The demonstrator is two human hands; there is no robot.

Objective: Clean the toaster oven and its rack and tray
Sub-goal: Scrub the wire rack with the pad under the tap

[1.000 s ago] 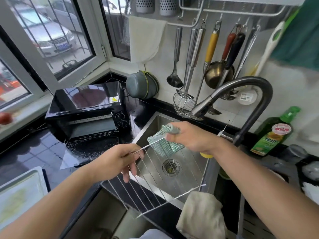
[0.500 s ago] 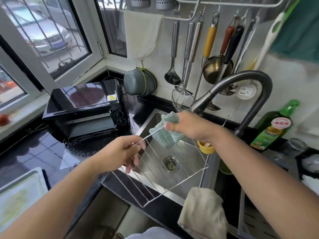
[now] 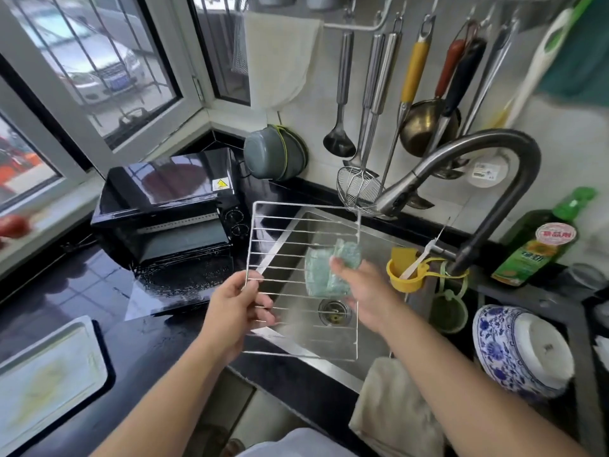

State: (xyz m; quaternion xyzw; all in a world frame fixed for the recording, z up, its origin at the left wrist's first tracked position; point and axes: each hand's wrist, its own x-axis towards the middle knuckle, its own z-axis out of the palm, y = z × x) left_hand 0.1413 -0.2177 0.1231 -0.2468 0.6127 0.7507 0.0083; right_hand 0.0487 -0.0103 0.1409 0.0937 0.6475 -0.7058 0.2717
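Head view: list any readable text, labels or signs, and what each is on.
Green bottle, red round label: "食品用".
Same bottle, green label below: characters too blurred to read.
Toaster oven: yellow warning-triangle sticker, no legible words.
Car number plate outside the window: blurred.
White round sticker on the wall: too small.

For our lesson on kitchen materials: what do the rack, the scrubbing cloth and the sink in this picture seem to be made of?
Rack: thin bright metal wire, probably steel, shiny and see-through between the bars.
Scrubbing cloth: soft pale green woven or mesh fabric, likely synthetic; it bunches up under the right hand.
Sink: brushed stainless steel by its look, dull grey sheen with soft reflections.
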